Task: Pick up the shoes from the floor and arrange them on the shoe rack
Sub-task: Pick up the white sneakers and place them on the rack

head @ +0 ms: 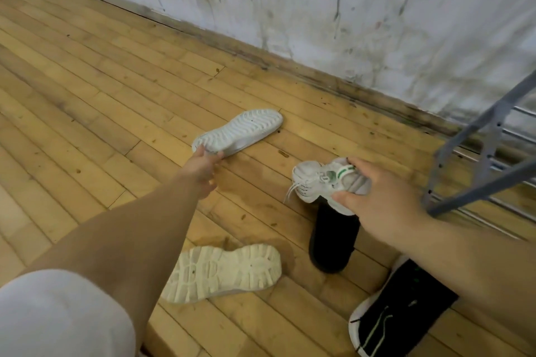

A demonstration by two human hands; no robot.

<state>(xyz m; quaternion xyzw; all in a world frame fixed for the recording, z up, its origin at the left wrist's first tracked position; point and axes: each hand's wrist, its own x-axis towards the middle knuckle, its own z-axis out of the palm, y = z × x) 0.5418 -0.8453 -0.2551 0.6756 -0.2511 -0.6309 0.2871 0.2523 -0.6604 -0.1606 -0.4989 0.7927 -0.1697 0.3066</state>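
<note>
The task looks barely begun: the visible rails of the shoe rack (475, 165), at the floor's right edge by the wall, show no shoes. The right hand (385, 200) grips a white sneaker with green trim (327, 182) lifted above a black shoe (333, 240). The left hand (203, 168) pinches the near end of an overturned white shoe (237, 132) mid-floor. A chunky-soled white shoe (223, 271) and a black sneaker (403, 307) lie nearer the person

- White shoes: three — one sole-up (237, 130), one sole-up (223, 272), one green-striped (327, 180).
- Black shoes: two — one (333, 240), one white-soled (400, 307).
- Hands: two — left (203, 168), right (377, 197).
- Shoe rack (487, 148): one.
</note>
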